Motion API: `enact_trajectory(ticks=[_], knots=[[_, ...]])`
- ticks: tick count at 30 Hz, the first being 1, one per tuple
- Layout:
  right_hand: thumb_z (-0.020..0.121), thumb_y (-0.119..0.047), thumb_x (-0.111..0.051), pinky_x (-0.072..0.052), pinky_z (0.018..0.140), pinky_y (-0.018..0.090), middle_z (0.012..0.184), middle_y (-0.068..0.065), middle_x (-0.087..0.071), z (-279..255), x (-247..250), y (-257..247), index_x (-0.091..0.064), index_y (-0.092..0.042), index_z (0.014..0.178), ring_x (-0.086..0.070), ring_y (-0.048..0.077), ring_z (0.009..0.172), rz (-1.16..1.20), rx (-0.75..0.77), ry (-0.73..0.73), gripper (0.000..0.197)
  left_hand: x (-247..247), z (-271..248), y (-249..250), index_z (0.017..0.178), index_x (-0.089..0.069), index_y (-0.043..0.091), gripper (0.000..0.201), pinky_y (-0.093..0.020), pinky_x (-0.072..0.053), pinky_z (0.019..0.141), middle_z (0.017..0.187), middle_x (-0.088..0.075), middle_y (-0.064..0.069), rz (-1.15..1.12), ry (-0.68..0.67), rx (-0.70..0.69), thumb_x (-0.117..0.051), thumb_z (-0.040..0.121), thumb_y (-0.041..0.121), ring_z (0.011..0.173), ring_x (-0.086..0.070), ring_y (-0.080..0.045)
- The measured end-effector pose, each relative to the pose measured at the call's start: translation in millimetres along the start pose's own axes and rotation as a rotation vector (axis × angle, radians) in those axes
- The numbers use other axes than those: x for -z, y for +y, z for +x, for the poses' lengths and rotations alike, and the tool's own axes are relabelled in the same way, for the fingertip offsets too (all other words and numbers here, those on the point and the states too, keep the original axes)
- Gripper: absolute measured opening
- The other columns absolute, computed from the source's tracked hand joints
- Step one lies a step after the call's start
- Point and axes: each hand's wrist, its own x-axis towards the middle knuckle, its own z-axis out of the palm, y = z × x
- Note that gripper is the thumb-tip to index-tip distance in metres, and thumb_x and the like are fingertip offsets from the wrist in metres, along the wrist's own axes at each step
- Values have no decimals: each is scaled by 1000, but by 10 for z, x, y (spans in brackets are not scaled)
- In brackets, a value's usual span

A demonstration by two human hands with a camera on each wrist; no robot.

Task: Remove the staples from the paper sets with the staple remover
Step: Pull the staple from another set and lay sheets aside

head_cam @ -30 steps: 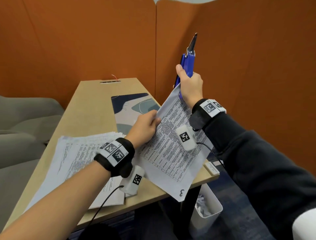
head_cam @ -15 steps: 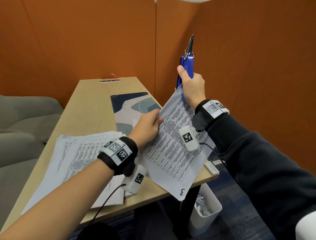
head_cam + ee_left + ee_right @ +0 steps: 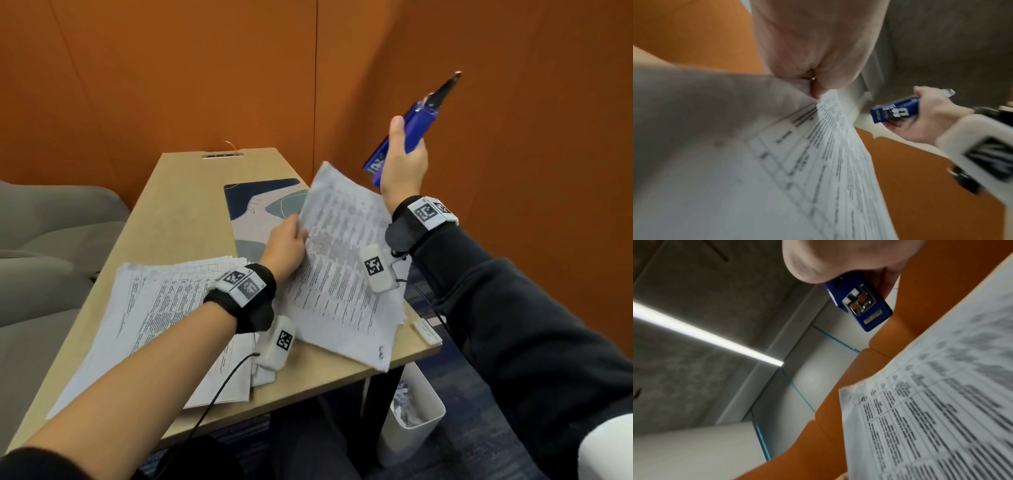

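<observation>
My left hand [image 3: 287, 247] pinches the left edge of a printed paper set [image 3: 346, 267], which tilts up over the table's right front corner. The left wrist view shows the finger and thumb closed on the sheet edge [image 3: 818, 91]. My right hand [image 3: 404, 164] grips the blue staple remover [image 3: 411, 132] up in the air, to the right of the paper's top corner and apart from it, metal tip pointing up and right. That remover [image 3: 859, 305] shows under my palm in the right wrist view, the paper set [image 3: 941, 418] below it.
A spread stack of printed sheets [image 3: 164, 308] lies on the wooden table [image 3: 178, 205] at front left. A patterned desk mat [image 3: 260, 205] lies behind. A white bin [image 3: 411, 418] with paper scraps stands under the right corner. Orange partition walls [image 3: 513, 137] close the back and right.
My right hand with the staple remover has pulled up and right, away from the paper's top corner. The paper has dropped lower and tilted left in my left hand.
</observation>
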Motion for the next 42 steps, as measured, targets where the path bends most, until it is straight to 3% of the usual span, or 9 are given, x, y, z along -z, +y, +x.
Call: enact_trajectory(ticks=[6,10,14,17,22,29,32,36,42], knots=[[94,-51,-54,-43,64,29,71,-3,-49,-205,-128,451,-54,-22,88,-49,14,62,225,-504,-101,29,75,257,-451,124,-50,1,31,-40,-46,95,121,-56,-8,-87,16,301,-44,95,10,111,-55,-29],[96,-47,-52,-51,66,32,80,3,-59,-522,-242,1014,-53,-20,95,-58,17,71,457,-799,-180,27,506,236,-957,118,-57,-8,36,-36,-45,81,121,-60,-23,175,-54,533,-57,92,15,106,-58,-36],[98,-50,-48,-50,93,45,125,12,-61,-680,-282,1434,-52,-15,125,-59,29,109,607,-964,-180,45,1151,-34,-1615,136,-45,-2,62,-38,-40,106,139,-48,-20,501,-42,788,-62,88,33,125,-49,-34],[98,-53,-43,-52,88,45,141,10,-49,-794,-198,1609,-42,-13,143,-50,33,128,634,-987,-189,61,1384,-249,-1903,132,-50,-3,73,-37,-44,101,137,-48,-21,613,-93,834,-72,80,42,122,-51,-35],[95,-52,-51,-58,82,40,127,6,-53,-848,-60,1788,-44,-17,138,-55,26,120,724,-982,-212,56,1383,-390,-1976,84,-55,-1,47,-33,-45,67,100,-60,-19,514,-83,807,-80,75,38,92,-57,-33],[91,-58,-50,-43,104,49,125,17,-58,-796,-32,1837,-45,-18,132,-53,36,115,774,-1075,-282,58,1428,-497,-1798,88,-62,2,28,-30,-36,61,83,-60,-13,219,7,584,-76,79,24,85,-58,-31],[82,-57,-60,-41,107,51,136,18,-53,-799,-28,1829,-39,-18,142,-49,38,124,742,-1087,-266,75,1590,-488,-1454,92,-64,6,25,-35,-43,73,95,-63,-18,134,94,332,-70,81,28,87,-60,-33],[86,-54,-59,-51,97,47,134,12,-49,-816,-43,1843,-35,-20,148,-48,34,128,700,-1026,-234,74,1843,-457,-928,91,-63,20,28,-52,-27,110,133,-40,-5,327,295,8,-69,82,46,132,-30,-27],[94,-52,-52,-42,107,48,130,16,-55,-791,-36,1793,-45,-16,134,-52,34,120,744,-1051,-245,55,1940,-398,-385,83,-57,2,36,-34,-40,105,126,-34,-3,170,425,-175,-70,82,36,126,-36,-20]])
